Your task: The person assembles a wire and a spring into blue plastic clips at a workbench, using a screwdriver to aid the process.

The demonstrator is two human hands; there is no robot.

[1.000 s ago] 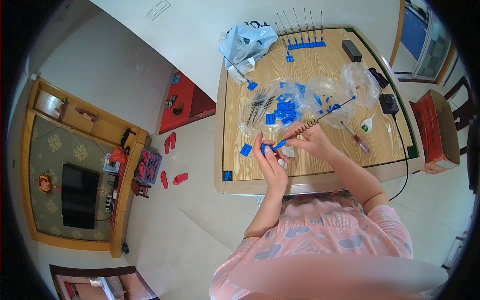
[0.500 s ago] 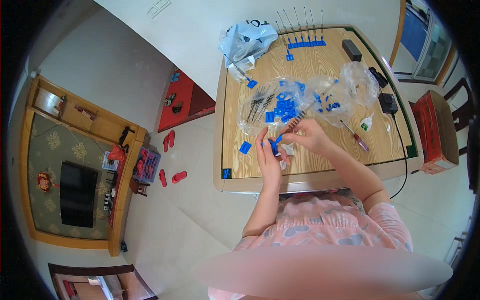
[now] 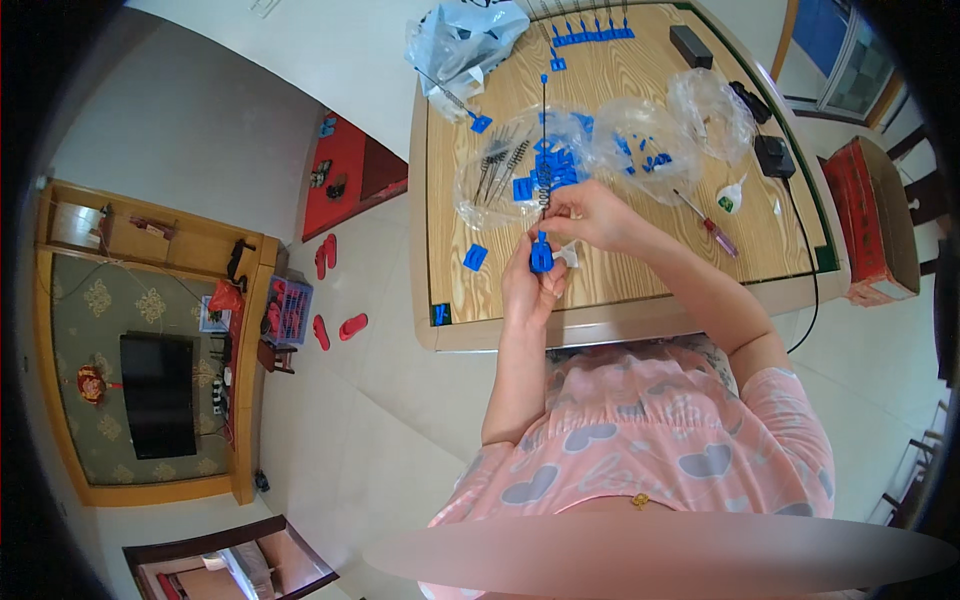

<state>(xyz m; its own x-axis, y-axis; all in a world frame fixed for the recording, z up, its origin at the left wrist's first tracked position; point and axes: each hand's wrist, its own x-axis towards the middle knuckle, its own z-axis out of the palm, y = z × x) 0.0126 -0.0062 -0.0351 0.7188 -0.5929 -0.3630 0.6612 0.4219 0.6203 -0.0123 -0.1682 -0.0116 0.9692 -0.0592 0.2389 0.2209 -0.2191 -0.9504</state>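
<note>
Over the near edge of the wooden table [image 3: 620, 290], my left hand [image 3: 530, 285] grips a small blue plastic handle [image 3: 541, 255]. My right hand [image 3: 590, 215] pinches a thin wire brush [image 3: 545, 140] just above that handle. The brush stands nearly upright, its bristled part near my fingers and its wire stem pointing away across the table. Behind my hands lies a clear plastic bag [image 3: 510, 180] holding more wire brushes and blue plastic pieces.
Two more clear bags [image 3: 700, 110] with blue parts, a loose blue piece [image 3: 474, 257], a screwdriver [image 3: 712, 228], a small white glue bottle [image 3: 732, 195], black boxes [image 3: 772, 155] with a cable, and a row of finished brushes [image 3: 590, 30] lie on the table. A grey-blue bag [image 3: 455, 45] sits at the far left corner.
The brush has swung from a slanted position to nearly upright, and my hands have closed together around the blue handle. The view has also shifted closer to the table.
</note>
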